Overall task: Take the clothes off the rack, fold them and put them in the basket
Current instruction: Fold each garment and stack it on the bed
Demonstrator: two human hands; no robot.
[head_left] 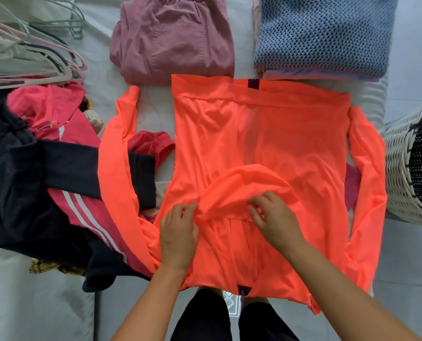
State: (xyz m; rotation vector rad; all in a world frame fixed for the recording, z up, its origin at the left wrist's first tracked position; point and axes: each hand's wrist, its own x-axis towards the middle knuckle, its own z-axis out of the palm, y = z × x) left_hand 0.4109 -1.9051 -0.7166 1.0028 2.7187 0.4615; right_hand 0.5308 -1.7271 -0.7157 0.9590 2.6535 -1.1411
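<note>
A bright orange long-sleeved top (259,134) lies spread flat on the white bed, its hem towards the far side and both sleeves trailing down the sides. Its hood (249,185) is turned up over the back. My left hand (179,232) pinches the fabric at the hood's left base. My right hand (274,217) pinches the fabric at the hood's right base. A white woven basket (399,178) stands at the right edge with a dark dotted garment inside.
Folded mauve trousers (173,40) and a folded blue knit (323,35) lie at the far side. A heap of black and pink clothes (45,168) covers the left. Several hangers (27,52) are piled at the far left.
</note>
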